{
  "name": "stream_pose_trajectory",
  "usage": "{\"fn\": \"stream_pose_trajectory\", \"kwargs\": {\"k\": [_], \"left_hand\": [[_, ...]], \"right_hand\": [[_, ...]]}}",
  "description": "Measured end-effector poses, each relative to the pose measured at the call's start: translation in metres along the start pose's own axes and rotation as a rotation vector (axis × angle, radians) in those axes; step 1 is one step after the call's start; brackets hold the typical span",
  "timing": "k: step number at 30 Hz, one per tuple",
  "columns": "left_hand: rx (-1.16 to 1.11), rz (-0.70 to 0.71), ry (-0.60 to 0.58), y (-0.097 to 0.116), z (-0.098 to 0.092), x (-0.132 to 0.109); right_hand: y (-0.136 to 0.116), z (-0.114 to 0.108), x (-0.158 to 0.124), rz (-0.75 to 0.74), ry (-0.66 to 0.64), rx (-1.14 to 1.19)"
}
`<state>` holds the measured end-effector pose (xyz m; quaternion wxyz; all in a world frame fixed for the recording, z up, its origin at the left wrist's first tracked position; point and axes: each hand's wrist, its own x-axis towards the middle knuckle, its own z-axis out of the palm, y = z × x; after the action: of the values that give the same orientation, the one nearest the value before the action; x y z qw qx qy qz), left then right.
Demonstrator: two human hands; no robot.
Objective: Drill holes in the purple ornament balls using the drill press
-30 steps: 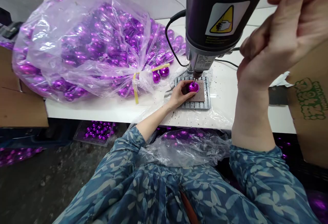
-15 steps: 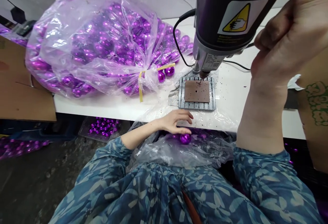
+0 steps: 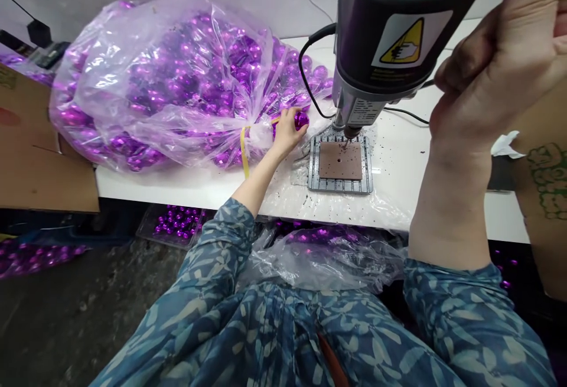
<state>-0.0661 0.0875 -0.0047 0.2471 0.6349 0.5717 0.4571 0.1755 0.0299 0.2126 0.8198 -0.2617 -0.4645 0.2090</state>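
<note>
My left hand (image 3: 287, 132) reaches to the mouth of a big clear plastic bag (image 3: 146, 85) full of shiny purple balls and closes its fingers on one purple ball (image 3: 302, 119). My right hand (image 3: 496, 68) is raised beside the grey drill press head (image 3: 398, 26), fingers curled round its thin lever. Under the drill bit lies a brown pad on a small grey grid base (image 3: 340, 165), with nothing on it.
A white table (image 3: 190, 183) carries the bag and drill. Another plastic bag (image 3: 323, 257) with purple balls lies in my lap below the table edge. A tray of purple balls (image 3: 177, 221) sits on the floor. Cardboard boxes (image 3: 39, 156) stand left and right.
My left hand held a ball under the drill, then dropped it into the lap bag, and now has gone up to the big bag and gripped another ball.
</note>
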Motion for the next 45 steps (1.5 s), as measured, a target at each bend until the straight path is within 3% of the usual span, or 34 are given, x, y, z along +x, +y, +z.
{"fn": "stream_pose_trajectory", "kwargs": {"k": [5, 8, 12, 16, 22, 26, 34, 45], "left_hand": [[-0.484, -0.19, -0.164, 0.026, -0.01, -0.037], [-0.586, -0.235, -0.266, 0.034, -0.002, -0.058], [-0.568, -0.122, -0.288, 0.033, 0.02, -0.076], [-0.469, -0.082, -0.284, 0.031, 0.038, -0.081], [-0.302, 0.0, -0.275, 0.039, 0.047, -0.085], [-0.158, 0.12, -0.249, 0.044, 0.054, -0.093], [-0.442, 0.199, -0.323, 0.029, 0.076, -0.1], [-0.408, 0.163, -0.345, 0.026, 0.075, -0.1]], "right_hand": [[0.001, 0.001, 0.0, 0.009, 0.019, -0.033], [0.012, -0.003, 0.004, -0.024, 0.021, -0.077], [0.023, -0.007, 0.009, -0.093, -0.042, -0.041], [0.018, -0.001, 0.005, -0.15, 0.055, -0.056], [0.005, 0.002, -0.001, -0.073, 0.037, 0.103], [-0.006, -0.001, -0.003, -0.006, -0.037, 0.076], [-0.013, -0.005, -0.011, -0.03, -0.069, 0.19], [0.0, -0.028, -0.039, -0.193, -0.011, 0.102]]}}
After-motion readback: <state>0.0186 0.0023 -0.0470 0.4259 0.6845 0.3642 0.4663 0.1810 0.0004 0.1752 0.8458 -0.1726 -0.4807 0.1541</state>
